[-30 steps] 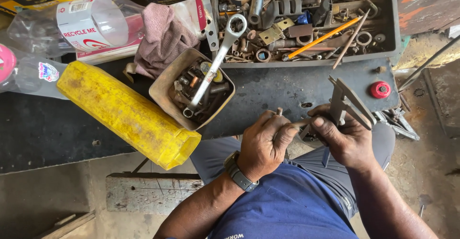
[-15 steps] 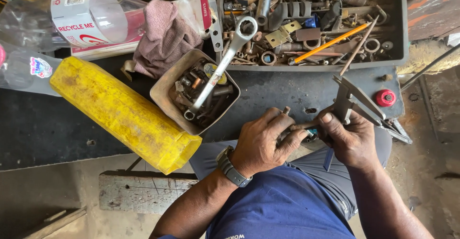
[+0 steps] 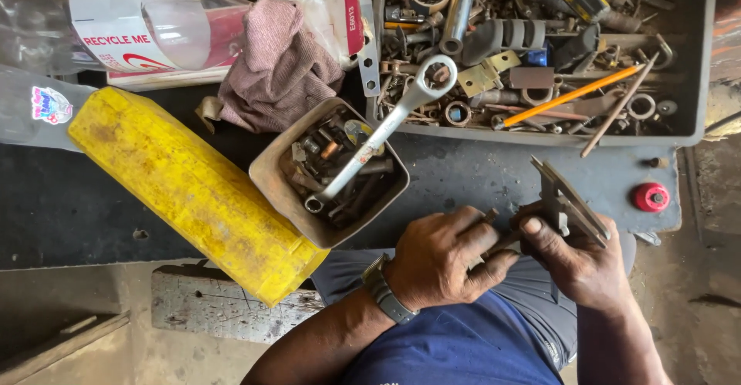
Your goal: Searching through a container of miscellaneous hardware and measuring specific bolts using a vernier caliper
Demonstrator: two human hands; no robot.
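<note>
Both hands work at the counter [image 3: 478, 177] edge. Right hand [image 3: 579, 265] grips a metal caliper [image 3: 567, 204], thumb pressed on its body. Left hand [image 3: 444, 258] pinches a small dark part [image 3: 491, 217] at the caliper's end (too hidden to identify). Looks like a measuring step: part being seated. Next move likely needs a steady hold and gentle thumb slide. Spanner [image 3: 386, 130] lies in the tin [image 3: 270, 180], untouched.
</note>
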